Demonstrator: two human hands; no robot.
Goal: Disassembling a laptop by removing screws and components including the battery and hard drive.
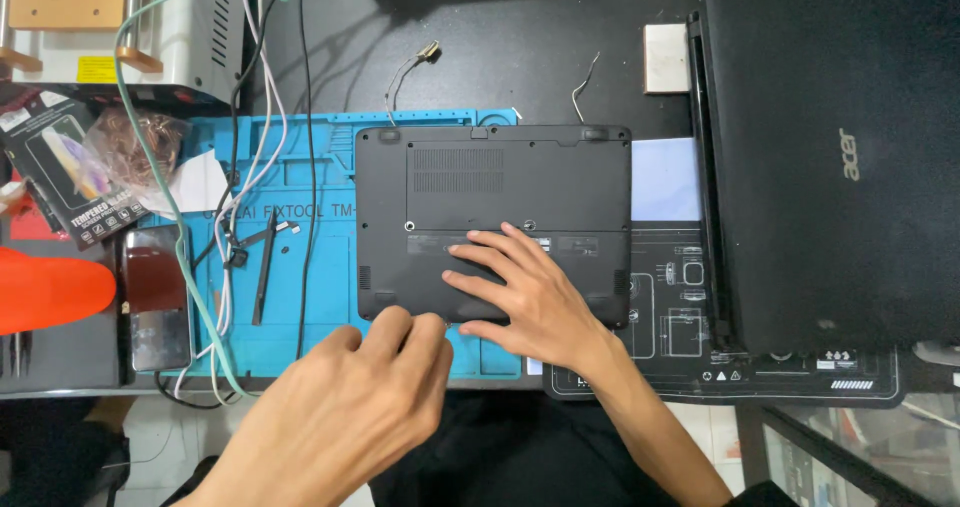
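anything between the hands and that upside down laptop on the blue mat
Nothing visible. The right hand lies flat on the upturned small laptop, fingers spread on its base. The left hand is at its near edge; its fingertips' contact is unclear.

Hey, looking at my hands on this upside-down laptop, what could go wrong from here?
1. The small laptop overhangs the blue mat toward the front edge; the left hand at its near edge might tip it off.
2. Loose cables beside it could snag.
3. The right hand pressing flat may stress the bottom cover.
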